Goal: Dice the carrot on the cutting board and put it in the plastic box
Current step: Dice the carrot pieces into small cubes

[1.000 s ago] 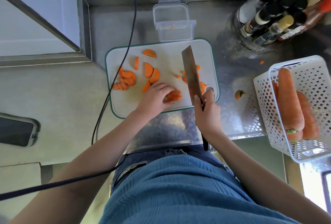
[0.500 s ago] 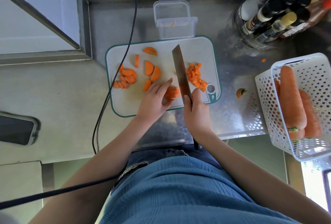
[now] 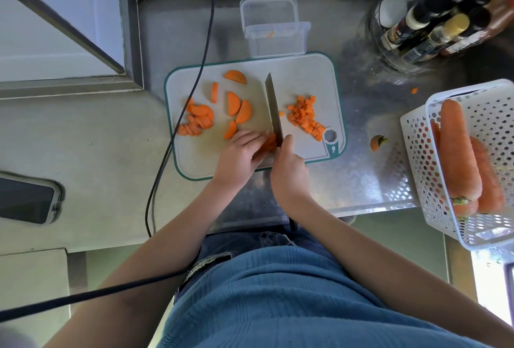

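Right hand (image 3: 289, 165) grips the handle of the knife (image 3: 274, 110), fingers curled round it; blade edge-down on the cutting board (image 3: 300, 75), its long axis running away from the person toward the plastic box (image 3: 274, 33). Left hand (image 3: 242, 153) sits just left of the blade, fingers bent over and pinning the small stack of carrot slices (image 3: 269, 142) being cut. That stack lies between the two hands, touching the blade's heel on its left side. Judgement: the coming cut turns on the stack lying crosswise to the blade, with left fingertips very close to the edge.

Diced cubes (image 3: 304, 117) are heaped right of the blade, near the board's hanging hole. Uncut half-round slices (image 3: 219, 111) lie left of it, well apart from the cubes. Box stands open at the board's far edge, nearly bare but for one small orange scrap inside. Judgement: dicing partly done, transfer not yet begun.

Beyond the board, on the counter: a carrot top (image 3: 377, 142), and a white basket (image 3: 417, 169) holding whole carrots (image 3: 459, 150).
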The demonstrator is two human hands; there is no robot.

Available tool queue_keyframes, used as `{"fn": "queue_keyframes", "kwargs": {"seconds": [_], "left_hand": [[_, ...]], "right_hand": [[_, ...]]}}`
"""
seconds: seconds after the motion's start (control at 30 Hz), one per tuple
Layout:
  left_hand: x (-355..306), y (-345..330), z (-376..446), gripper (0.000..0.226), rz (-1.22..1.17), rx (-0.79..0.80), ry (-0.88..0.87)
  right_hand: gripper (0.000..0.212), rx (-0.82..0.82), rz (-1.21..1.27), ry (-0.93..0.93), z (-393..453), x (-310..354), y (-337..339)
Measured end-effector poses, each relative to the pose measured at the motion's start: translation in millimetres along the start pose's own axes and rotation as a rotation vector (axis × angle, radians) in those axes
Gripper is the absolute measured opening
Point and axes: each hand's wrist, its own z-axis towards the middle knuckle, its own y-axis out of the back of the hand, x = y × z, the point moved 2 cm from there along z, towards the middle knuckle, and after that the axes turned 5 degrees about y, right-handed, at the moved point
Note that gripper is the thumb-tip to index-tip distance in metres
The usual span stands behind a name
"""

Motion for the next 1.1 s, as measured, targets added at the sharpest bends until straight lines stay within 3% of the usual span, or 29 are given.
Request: {"fn": "queue_keyframes", "kwargs": {"seconds": [0.17,0.27,0.33,0.5,0.63,0.97,1.1], "left_hand": [[2,-3,-2,0.036,0.013,-0.023,0.016],[-3,-5,0,0.033,0.000,-0.042,0.028],[-8,-7,5,0.029,-0.029,-0.042,0.051],[-11,-5,4,0.051,-0.102,0.013,0.099],[-6,3,-2,0.044,-0.104,-0.026,0.085],[-5,-7,5,0.027,-0.080,-0.029,-0.015],[-1,-11,5,0.030,-0.083,-0.012,-0.020]], "right_hand": [[0.017,0.011,-0.024,-0.006,3,-5,4],[0.005,-0.008,0.053,0.020,5,-13,17],[0.012,-0.054,0.145,0.022,3,-16,27],[0.015,-0.125,0.221,0.062,-6,-16,34],[0.011,-0.094,0.249,0.073,-8,-12,31],[0.009,-0.053,0.140,0.062,-2,-11,21],[0.006,0.012,-0.035,0.018,3,-13,10]]}}
